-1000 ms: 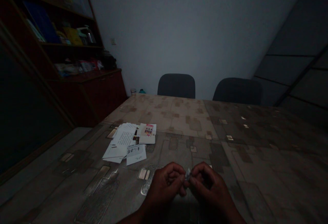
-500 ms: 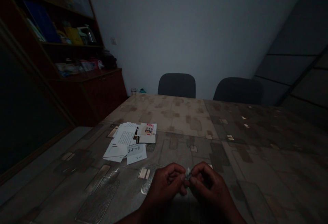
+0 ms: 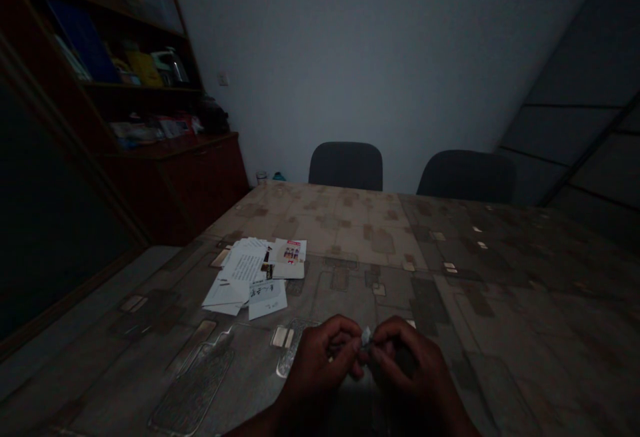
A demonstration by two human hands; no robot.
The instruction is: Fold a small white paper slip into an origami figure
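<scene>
Over the near edge of the patterned table [image 3: 345, 223], my left hand [image 3: 327, 355] and my right hand [image 3: 410, 357] meet almost fingertip to fingertip. Between them they pinch a small pale piece [image 3: 367, 337], light and paper-like, its exact form too dim to tell. The thumb and forefinger of each hand close on it, one hand on each side. Beyond my left hand, to the left, a loose pile of white cards and papers [image 3: 243, 265] lies on the table, some printed with dark characters, one with a red-edged picture.
Two dark chairs [image 3: 345, 165] [image 3: 467, 175] stand at the far side of the table. On the left is a dark red cabinet [image 3: 200, 180] with filled shelves. A glass [image 3: 261, 177] and a teal object [image 3: 279, 176] show at the table's far left corner.
The small pale piece between my fingertips shows slightly more of its light surface and sits at a different angle. Both hands stay almost in place.
</scene>
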